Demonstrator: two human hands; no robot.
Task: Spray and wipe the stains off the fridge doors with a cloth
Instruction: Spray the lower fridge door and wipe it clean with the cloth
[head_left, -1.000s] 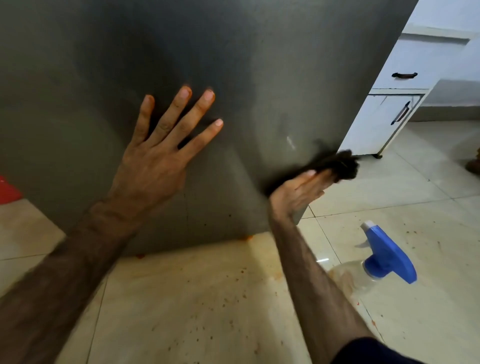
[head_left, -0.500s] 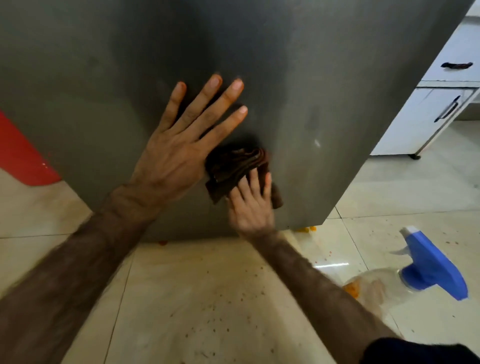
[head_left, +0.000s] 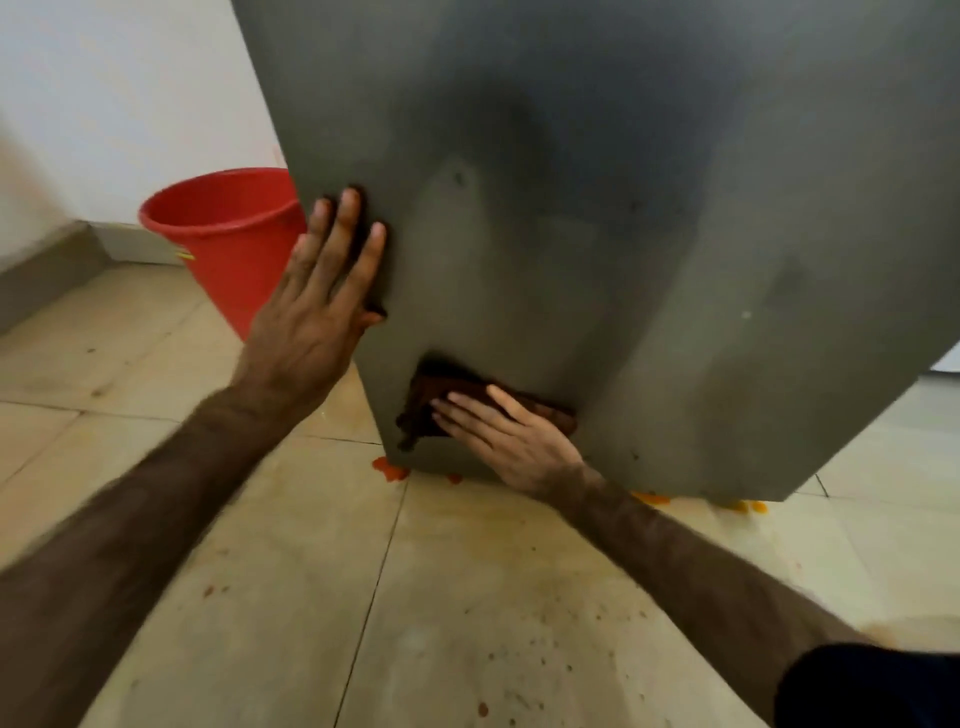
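The grey fridge door (head_left: 597, 208) fills the upper middle of the head view. My left hand (head_left: 317, 306) lies flat and open against the door's left edge. A dark brown cloth (head_left: 441, 395) is pressed against the door's lower left corner under my right hand (head_left: 514, 441), whose fingers are spread flat on it. Small dark and pale specks dot the door's right part. The spray bottle is out of view.
A red bucket (head_left: 228, 228) stands on the floor left of the fridge, by the white wall. Orange smears (head_left: 389, 470) and small red spots mark the beige floor tiles (head_left: 291, 597) along the fridge's base.
My right hand has slid the cloth leftward and down across the door to its lower left corner. The view has swung left: the spray bottle and white cabinet are gone, the bucket shows.
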